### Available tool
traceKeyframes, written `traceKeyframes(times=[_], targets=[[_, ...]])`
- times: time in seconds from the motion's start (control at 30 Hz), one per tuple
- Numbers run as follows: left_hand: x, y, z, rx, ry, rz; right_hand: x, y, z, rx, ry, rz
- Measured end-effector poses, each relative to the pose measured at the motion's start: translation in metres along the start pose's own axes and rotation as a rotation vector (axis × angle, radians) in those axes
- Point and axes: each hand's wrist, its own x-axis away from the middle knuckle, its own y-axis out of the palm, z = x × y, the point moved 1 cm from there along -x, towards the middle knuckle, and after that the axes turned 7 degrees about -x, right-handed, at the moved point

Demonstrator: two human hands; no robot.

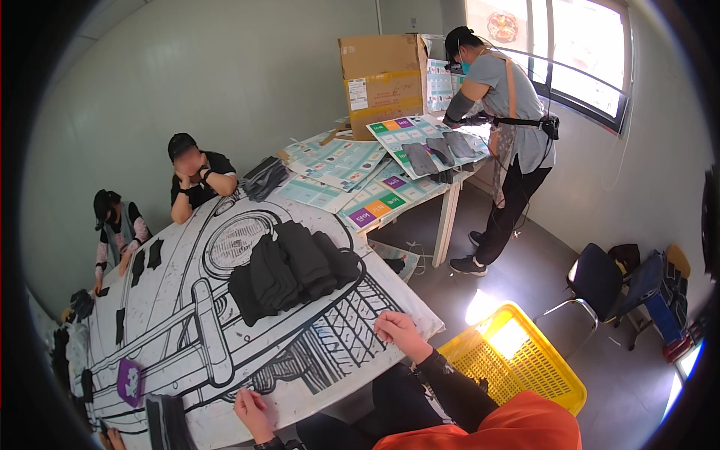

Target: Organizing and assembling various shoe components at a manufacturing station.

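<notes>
My left hand [253, 414] rests at the near edge of the table [420, 319], its fingers loosely bent and a little apart, with nothing seen in it. Farther right, my right hand [401, 334] hovers at the table's right corner. Its fingers are curled in, and no object shows in them. Beyond both hands lies a heap of dark folded textiles [289, 270] that look like socks, in overlapping bundles. Left of my left hand is a stack of dark grey folded textiles [166, 421] with a purple card [130, 382] beside it. The table cover bears black line drawings.
A yellow plastic basket [517, 367] stands on the floor at my right, near a dark chair [596, 277]. Printed sheets [337, 161] and a cardboard box [382, 82] occupy the far table, where a person [502, 112] stands. Two people sit left; another's hand [114, 439] shows lower left.
</notes>
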Motion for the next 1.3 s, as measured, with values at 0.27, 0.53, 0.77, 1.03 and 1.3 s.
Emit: traceKeyframes(times=[0.27,0.53,0.77,1.03,1.3], targets=[[0.001,0.0,-0.001,0.0,-0.002,0.008,0.0,-0.002,0.0,0.008,0.008,-0.01],[0.002,0.001,0.005,-0.003,-0.011,0.02,0.002,0.0,0.0,0.023,0.006,0.003],[0.0,0.002,0.0,0.046,-0.01,-0.002,0.001,-0.004,0.001,0.019,-0.026,0.0],[0.005,-0.004,0.0,0.007,-0.022,0.01,-0.001,-0.002,0.01,0.063,0.015,0.057],[0.008,0.002,0.01,0.056,-0.071,-0.012,0.0,-0.006,0.005,0.079,0.007,0.08]])
